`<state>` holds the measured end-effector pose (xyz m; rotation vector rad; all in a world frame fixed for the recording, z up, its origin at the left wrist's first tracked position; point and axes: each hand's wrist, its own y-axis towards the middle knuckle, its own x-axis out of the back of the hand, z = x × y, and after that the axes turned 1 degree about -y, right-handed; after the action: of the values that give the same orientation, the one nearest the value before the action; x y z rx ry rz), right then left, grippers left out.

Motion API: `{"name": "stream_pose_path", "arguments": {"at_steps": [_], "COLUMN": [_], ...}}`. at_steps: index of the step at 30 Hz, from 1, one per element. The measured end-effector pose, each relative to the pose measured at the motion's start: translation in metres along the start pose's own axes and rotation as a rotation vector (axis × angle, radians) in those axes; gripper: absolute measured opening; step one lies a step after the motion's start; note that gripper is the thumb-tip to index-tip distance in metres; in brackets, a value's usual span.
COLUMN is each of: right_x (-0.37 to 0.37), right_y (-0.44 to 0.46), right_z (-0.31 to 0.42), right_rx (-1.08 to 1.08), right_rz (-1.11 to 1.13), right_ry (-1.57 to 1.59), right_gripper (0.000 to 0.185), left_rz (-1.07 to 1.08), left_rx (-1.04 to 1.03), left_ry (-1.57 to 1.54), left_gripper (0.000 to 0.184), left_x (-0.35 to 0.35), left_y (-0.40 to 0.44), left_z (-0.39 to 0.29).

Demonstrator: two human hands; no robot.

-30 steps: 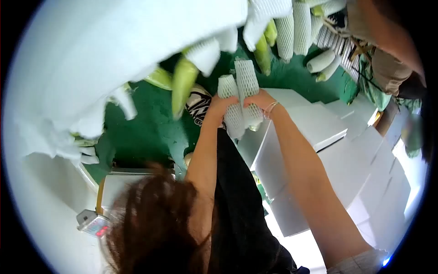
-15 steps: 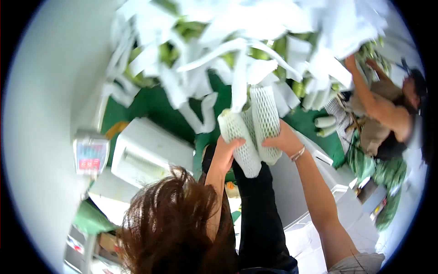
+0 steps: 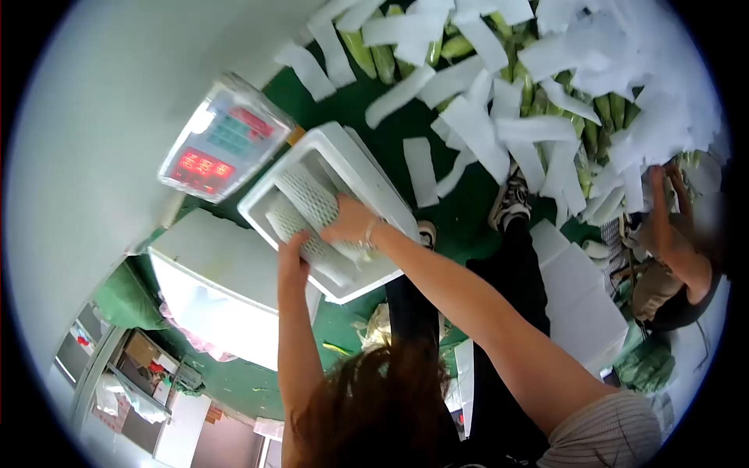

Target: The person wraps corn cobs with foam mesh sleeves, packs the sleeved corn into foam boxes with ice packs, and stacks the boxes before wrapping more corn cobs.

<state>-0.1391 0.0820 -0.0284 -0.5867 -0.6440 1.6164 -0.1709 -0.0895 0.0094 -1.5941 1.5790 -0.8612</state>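
Two long pieces in white foam-net sleeves lie side by side in a white foam box; I cannot tell if another lies under them. My right hand is closed on the upper sleeved piece, its thumb and fingers near the piece's middle. The lower sleeved piece is gripped by my left hand at its near side, over the box's edge. Both pieces lie slanted inside the box walls. The vegetable inside the sleeves is pale and mostly hidden.
A scale display with red digits stands left of the box. Another white foam box is nearer me, and white boxes stand at right. Green vegetables and white foam strips cover the floor ahead. A co-worker sits at far right.
My hands have carried the sleeved pieces leftward, from in front of my legs into the white box. My view has turned left, bringing the scale display closer.
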Motion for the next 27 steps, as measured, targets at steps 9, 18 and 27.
{"name": "stream_pose_path", "arguments": {"at_steps": [9,18,27], "right_x": [-0.044,-0.031,0.116], "right_y": [-0.061,0.001,-0.193], "right_z": [0.031,-0.017,-0.063], "right_rx": [0.451,0.483,0.216], "right_rz": [-0.549,-0.437,-0.464], "right_ry": [-0.611,-1.000,-0.149], "right_gripper": [0.072,0.061,0.040], "left_rz": [-0.359,-0.558,-0.308], "left_rx": [-1.028,-1.089,-1.055], "left_ry": [1.099,1.368,1.113], "left_gripper": [0.060,0.054,0.054], "left_x": [-0.015,-0.018,-0.119], "left_y": [-0.024,0.023,-0.102], "left_z": [0.010,0.076,0.050]}}
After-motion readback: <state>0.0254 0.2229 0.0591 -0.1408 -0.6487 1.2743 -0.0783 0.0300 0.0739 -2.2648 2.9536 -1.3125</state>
